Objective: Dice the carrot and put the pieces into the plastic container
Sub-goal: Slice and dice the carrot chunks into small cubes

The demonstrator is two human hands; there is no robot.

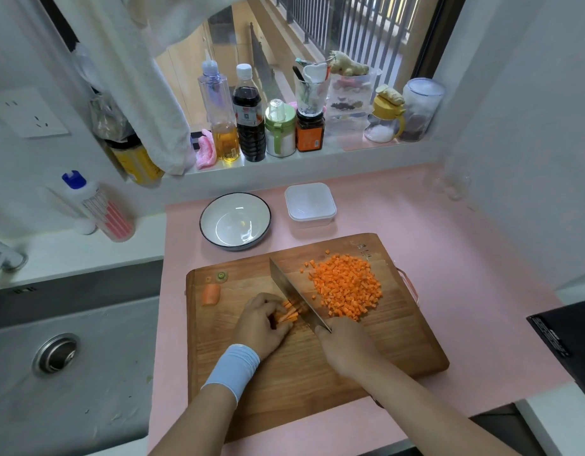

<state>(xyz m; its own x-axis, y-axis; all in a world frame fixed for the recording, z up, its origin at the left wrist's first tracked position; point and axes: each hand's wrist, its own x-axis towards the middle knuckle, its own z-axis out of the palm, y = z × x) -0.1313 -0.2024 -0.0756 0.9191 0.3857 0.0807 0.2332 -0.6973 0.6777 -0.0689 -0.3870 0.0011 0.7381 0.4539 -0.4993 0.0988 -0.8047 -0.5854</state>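
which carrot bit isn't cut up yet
The carrot chunk alone near the cutting board's left edge; the strips at the left hand and the diced pile are cut.

Even daylight, wide-angle warp
Light came through the window [284, 44]; shadows on the cutting board [284, 390] were faint, the plastic container [310, 205] looked washed out, and walls [531, 126] bowed toward the edges.

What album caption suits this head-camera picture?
The left hand steadies orange carrot strips while the right hand dices them with a steel cleaver on a wooden cutting board.
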